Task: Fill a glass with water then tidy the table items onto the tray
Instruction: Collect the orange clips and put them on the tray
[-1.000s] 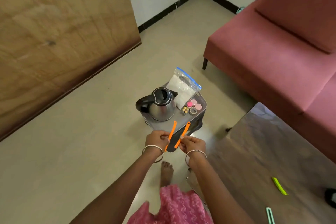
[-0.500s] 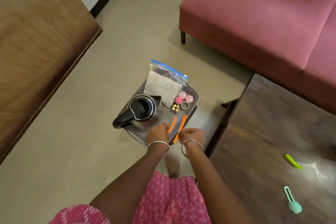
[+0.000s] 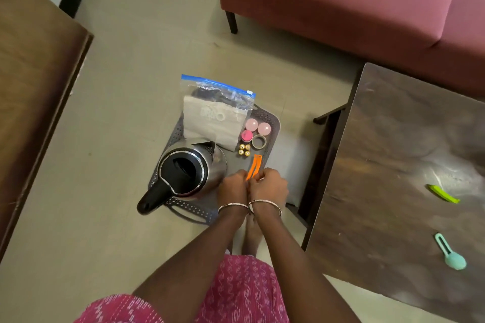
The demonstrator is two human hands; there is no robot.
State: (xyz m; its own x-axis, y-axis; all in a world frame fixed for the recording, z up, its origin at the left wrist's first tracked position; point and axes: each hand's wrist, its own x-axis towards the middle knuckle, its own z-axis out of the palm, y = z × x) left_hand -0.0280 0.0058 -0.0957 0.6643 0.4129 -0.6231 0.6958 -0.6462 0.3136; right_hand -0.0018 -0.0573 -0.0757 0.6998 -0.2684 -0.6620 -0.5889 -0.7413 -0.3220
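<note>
Left hand (image 3: 232, 189): fingers are curled tight, and the near end of the orange strips (image 3: 254, 168) is pinched in them.
Right hand (image 3: 269, 186): it is closed in the same way on the strips' near end and pressed against the left hand.
Orange strips: 2 are seen, with far tips touching, held just above the near-right part of the tray (image 3: 273, 126). Contact with the tray cannot be told.
Tray: grey and perforated, it stands to the left of the table (image 3: 388, 155). On it are a kettle (image 3: 189, 173) at near left, a zip bag (image 3: 215, 113) at the far side, and pink lids (image 3: 258, 127), a tape roll (image 3: 259, 141) and 4 gold caps (image 3: 244, 149) at the right.
Table: a green clip (image 3: 443, 194) and a teal tool (image 3: 450, 252) are left on it, well apart from the tray.
Step in hand: tidying is judged to be under way, with the strips being placed. No glass is seen, so the filling cannot be checked.
Next move: the strips should be lowered onto the bare patch between the kettle and the right rim, and the fingers loosened. The 2 table items would then be fetched.
</note>
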